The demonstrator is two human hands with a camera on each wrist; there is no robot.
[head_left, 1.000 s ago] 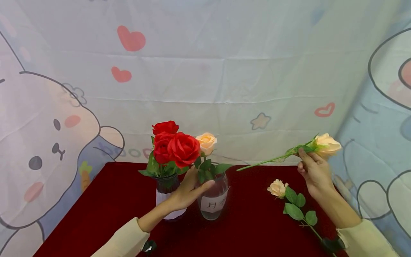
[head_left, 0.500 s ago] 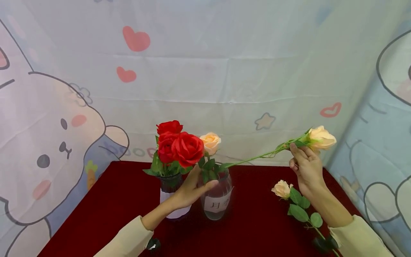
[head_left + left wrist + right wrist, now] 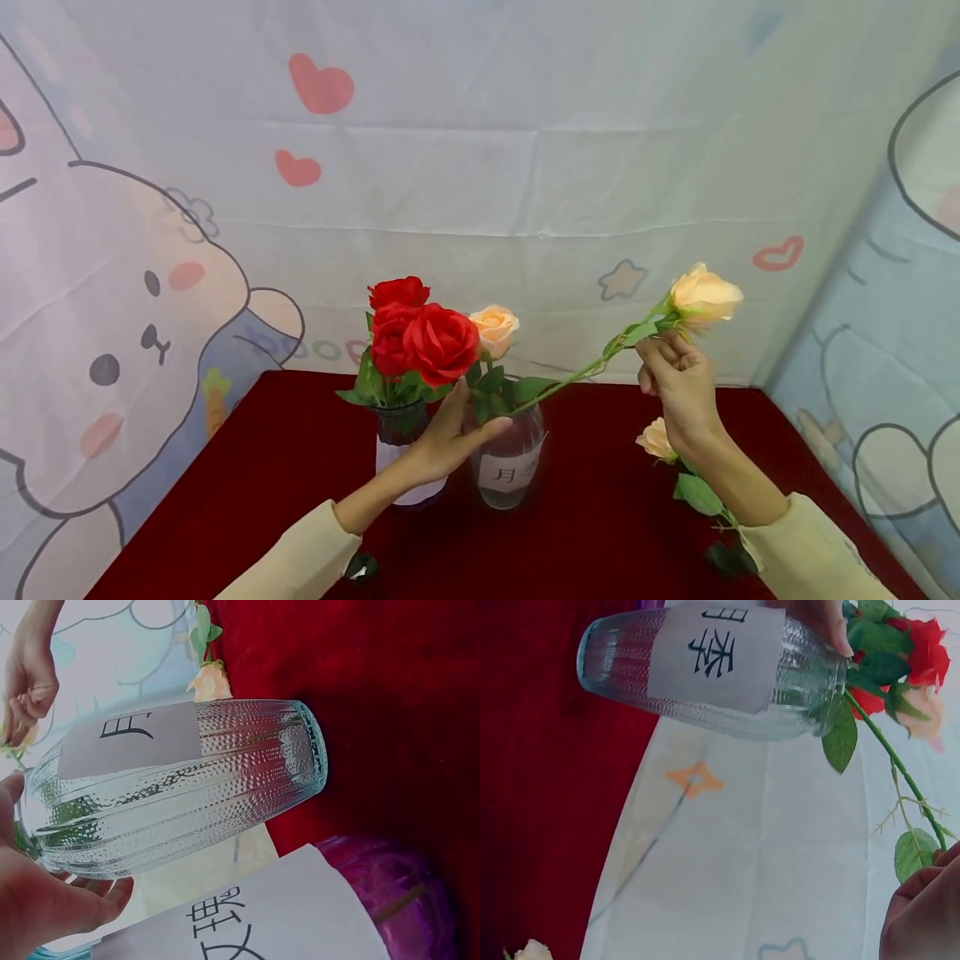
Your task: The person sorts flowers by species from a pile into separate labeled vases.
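My left hand (image 3: 438,446) grips the clear glass vase (image 3: 529,435) near its neck, thumb across the front; the left wrist view shows fingers (image 3: 97,896) curled at the side of the vase. A peach rose (image 3: 494,331) with green leaves stands in this vase, which carries a white paper label (image 3: 716,656). In my right hand (image 3: 686,383), a second peach rose (image 3: 705,293) is pinched by the stem just under its bloom. Its long stem (image 3: 900,769) slants down leftward, and the lower end reaches the vase's mouth among the leaves.
Left of the clear vase, red roses (image 3: 441,343) fill a dark purple vase (image 3: 397,881) with a white label. Another peach rose (image 3: 656,439) lies on the red cloth (image 3: 585,508), partly behind my right forearm. A printed curtain (image 3: 525,183) hangs behind the table.
My right hand has moved left with the peach rose and tilted it more upright, bringing the stem end to the vase's mouth. My left hand keeps its hold on the vase.
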